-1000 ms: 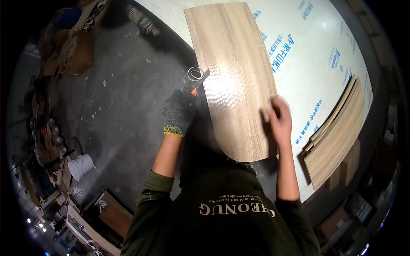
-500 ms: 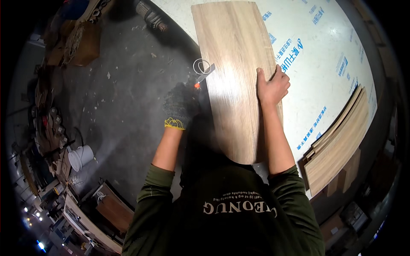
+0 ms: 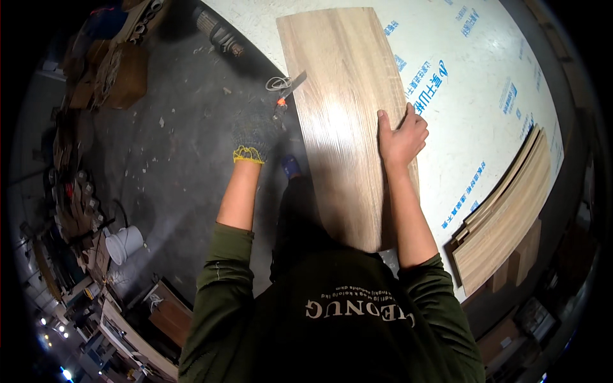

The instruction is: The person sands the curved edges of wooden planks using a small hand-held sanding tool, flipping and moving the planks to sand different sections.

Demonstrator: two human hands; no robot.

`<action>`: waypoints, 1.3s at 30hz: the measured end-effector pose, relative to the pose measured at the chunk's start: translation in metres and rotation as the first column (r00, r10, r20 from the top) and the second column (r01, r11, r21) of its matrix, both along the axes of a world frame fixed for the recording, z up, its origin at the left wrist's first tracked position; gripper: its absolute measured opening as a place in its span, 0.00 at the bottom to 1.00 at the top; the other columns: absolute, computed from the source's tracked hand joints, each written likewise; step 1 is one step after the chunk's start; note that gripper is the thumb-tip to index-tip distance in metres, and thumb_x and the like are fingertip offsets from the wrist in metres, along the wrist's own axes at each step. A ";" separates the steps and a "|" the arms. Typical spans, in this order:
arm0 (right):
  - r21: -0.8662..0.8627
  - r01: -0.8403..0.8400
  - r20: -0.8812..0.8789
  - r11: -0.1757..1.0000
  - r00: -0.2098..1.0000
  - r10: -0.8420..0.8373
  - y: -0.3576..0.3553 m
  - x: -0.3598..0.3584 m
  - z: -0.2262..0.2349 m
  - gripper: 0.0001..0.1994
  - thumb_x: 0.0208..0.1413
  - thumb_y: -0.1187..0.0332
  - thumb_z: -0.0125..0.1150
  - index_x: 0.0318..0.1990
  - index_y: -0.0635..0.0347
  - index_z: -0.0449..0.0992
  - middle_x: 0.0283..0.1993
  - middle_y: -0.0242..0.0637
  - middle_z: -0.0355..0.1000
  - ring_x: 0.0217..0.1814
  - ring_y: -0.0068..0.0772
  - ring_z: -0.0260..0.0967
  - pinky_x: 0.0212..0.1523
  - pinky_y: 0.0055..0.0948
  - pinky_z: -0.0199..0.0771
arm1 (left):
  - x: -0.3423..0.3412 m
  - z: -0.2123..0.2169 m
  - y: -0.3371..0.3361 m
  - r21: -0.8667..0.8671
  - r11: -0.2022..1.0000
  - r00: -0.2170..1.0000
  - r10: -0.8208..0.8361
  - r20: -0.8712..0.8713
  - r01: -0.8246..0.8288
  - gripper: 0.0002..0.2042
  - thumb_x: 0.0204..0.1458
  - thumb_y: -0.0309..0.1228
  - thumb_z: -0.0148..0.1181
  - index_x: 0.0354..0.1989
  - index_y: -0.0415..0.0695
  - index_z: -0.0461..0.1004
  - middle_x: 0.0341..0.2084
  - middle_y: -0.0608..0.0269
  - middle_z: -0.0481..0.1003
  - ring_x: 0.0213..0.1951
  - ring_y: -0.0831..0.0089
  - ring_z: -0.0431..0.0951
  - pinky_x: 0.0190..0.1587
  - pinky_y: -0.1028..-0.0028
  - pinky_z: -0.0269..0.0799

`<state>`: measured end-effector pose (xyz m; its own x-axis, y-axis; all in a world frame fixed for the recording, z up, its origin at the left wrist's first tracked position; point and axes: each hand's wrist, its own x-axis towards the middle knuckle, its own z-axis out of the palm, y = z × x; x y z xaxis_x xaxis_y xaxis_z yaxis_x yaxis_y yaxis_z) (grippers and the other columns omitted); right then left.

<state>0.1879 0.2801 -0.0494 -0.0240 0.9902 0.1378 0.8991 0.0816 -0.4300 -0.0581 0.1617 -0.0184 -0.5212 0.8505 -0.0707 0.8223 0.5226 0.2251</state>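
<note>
A long wood-grain board (image 3: 345, 147) lies lengthwise in front of me, over the left edge of a white-topped table (image 3: 479, 83). On its right edge rests my right hand (image 3: 404, 137), bare, thumb on top and fingers curled over the side. My left hand (image 3: 257, 131), in a dark glove with a yellow cuff, is closed around a flat-bladed hand tool (image 3: 294, 85) with an orange part. The blade meets the board's left edge. A thin pale strip (image 3: 276, 83) curls in loops beside the blade. The gloved fingers are hard to make out against the dark floor.
Several narrow wood-grain panels (image 3: 507, 214) are stacked on the table's right side. A ribbed cylindrical motor-like object (image 3: 218, 32) lies beyond my left hand. A white bucket (image 3: 124, 244) stands on the floor at left, and my blue shoe (image 3: 290, 166) shows beside the board.
My left hand and the tool have moved away from me and left along the board's edge. The board and my right hand have shifted slightly left. The pale strip's loops have flattened.
</note>
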 end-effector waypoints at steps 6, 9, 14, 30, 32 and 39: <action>0.015 0.012 0.020 1.000 1.000 -0.012 0.001 0.001 -0.001 0.38 0.46 0.47 0.66 0.61 0.60 0.67 0.52 0.45 0.63 0.56 0.46 0.58 0.58 0.44 0.57 | -0.024 0.005 0.027 0.030 0.999 0.999 -0.044 -0.008 0.044 0.20 0.60 0.49 0.47 0.56 0.57 0.71 0.43 0.51 0.77 0.44 0.51 0.77 0.45 0.55 0.73; 0.005 0.005 0.000 1.000 1.000 -0.005 0.000 0.000 0.002 0.37 0.46 0.47 0.66 0.61 0.60 0.67 0.52 0.45 0.63 0.56 0.46 0.58 0.58 0.44 0.57 | -0.035 0.003 0.035 0.044 0.998 0.999 -0.039 -0.018 0.040 0.20 0.60 0.49 0.47 0.56 0.59 0.72 0.42 0.52 0.77 0.43 0.51 0.78 0.44 0.55 0.73; 0.039 -0.007 0.018 0.999 1.000 0.006 0.000 0.000 -0.001 0.38 0.45 0.48 0.67 0.61 0.60 0.67 0.52 0.45 0.63 0.55 0.46 0.59 0.58 0.43 0.58 | -0.036 0.006 0.031 0.034 0.997 0.996 -0.064 -0.062 0.066 0.19 0.60 0.49 0.47 0.56 0.58 0.72 0.42 0.51 0.77 0.42 0.51 0.78 0.43 0.55 0.73; 0.021 -0.213 -0.027 0.977 0.977 0.213 -0.030 -0.015 0.004 0.37 0.44 0.50 0.69 0.60 0.60 0.67 0.50 0.45 0.63 0.53 0.44 0.59 0.55 0.42 0.58 | -0.034 0.001 -0.041 -0.025 0.986 0.986 0.164 -0.010 -0.164 0.21 0.60 0.49 0.45 0.58 0.54 0.70 0.46 0.52 0.76 0.45 0.52 0.76 0.47 0.56 0.72; 0.017 -0.214 -0.027 0.977 0.976 0.215 -0.031 -0.015 0.005 0.37 0.44 0.50 0.69 0.60 0.60 0.67 0.50 0.45 0.63 0.53 0.44 0.59 0.55 0.41 0.58 | -0.033 0.002 -0.041 -0.036 0.986 0.986 0.163 -0.016 -0.164 0.22 0.61 0.50 0.42 0.55 0.52 0.71 0.46 0.54 0.76 0.46 0.54 0.76 0.47 0.57 0.72; 0.038 -0.210 0.005 0.977 0.978 0.210 -0.031 -0.015 0.005 0.36 0.45 0.49 0.68 0.60 0.59 0.69 0.49 0.45 0.65 0.52 0.45 0.61 0.56 0.41 0.61 | -0.040 -0.005 -0.039 0.030 0.989 0.987 0.146 -0.066 -0.144 0.20 0.60 0.48 0.45 0.56 0.55 0.71 0.45 0.53 0.76 0.43 0.52 0.77 0.45 0.56 0.73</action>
